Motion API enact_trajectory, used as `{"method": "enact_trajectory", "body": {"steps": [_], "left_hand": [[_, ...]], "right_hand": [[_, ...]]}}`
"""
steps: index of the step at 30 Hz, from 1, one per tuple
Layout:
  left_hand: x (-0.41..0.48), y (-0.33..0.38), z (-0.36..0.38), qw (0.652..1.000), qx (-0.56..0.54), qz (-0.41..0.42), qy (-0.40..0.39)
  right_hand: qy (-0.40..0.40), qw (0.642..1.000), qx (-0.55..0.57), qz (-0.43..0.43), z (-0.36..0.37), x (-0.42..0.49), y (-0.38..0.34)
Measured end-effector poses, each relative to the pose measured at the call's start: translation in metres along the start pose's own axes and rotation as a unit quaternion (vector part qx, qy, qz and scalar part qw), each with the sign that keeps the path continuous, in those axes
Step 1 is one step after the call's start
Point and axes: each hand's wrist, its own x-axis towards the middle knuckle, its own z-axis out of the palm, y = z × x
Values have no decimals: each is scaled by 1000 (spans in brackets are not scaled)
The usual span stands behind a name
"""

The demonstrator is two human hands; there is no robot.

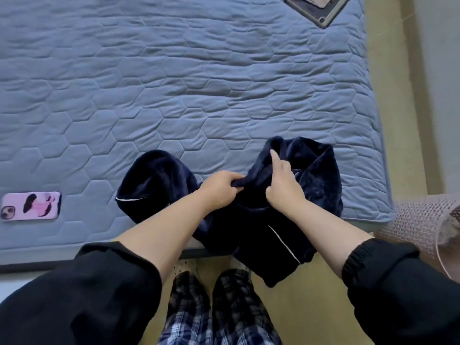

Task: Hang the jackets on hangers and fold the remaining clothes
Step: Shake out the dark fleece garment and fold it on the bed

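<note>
Head view: I see L hand (221, 188) & R hand (281, 183) close together, both gripping navy fleece top (154, 175) mid-bunch, long axis left-right along mattress (174, 83) near edge.

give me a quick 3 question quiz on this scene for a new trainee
1. True or false: the left hand and the right hand both hold the navy garment.
2. Multiple choice: the pink phone lies on the mattress: A) to the person's left of the navy garment, B) to its right, C) on top of it.
3. Fill in: part of the navy garment hangs over the near ____ of the mattress, toward the person's legs.

Key: 1 true; 2 A; 3 edge.
</note>
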Motion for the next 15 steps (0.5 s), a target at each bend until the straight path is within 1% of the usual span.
{"method": "enact_trajectory", "body": {"steps": [2,4,5,6,8,10,12,15], "left_hand": [[-14,23,-23,997,59,53,-6],[-33,49,-49,989,120,88,8],[-43,62,-63,985,138,100,28],[-54,73,-76,983,143,105,51],[-77,95,-106,982,137,95,94],[-101,118,-140,979,154,80,103],[-127,146,-173,972,195,87,98],[-174,199,-219,951,240,131,142]], "right_hand": [[16,994,-64,-85,-23,1,-18],[3,974,-160,-160,-50,-2,-38],[2,963,-203,-175,-65,-7,-48],[8,961,-218,-171,-81,-13,-56],[48,975,-162,-146,-119,-30,-74],[92,979,-105,-146,-159,-53,-96],[127,973,-94,-169,-201,-79,-123],[201,953,-68,-216,-263,-125,-171]]}}
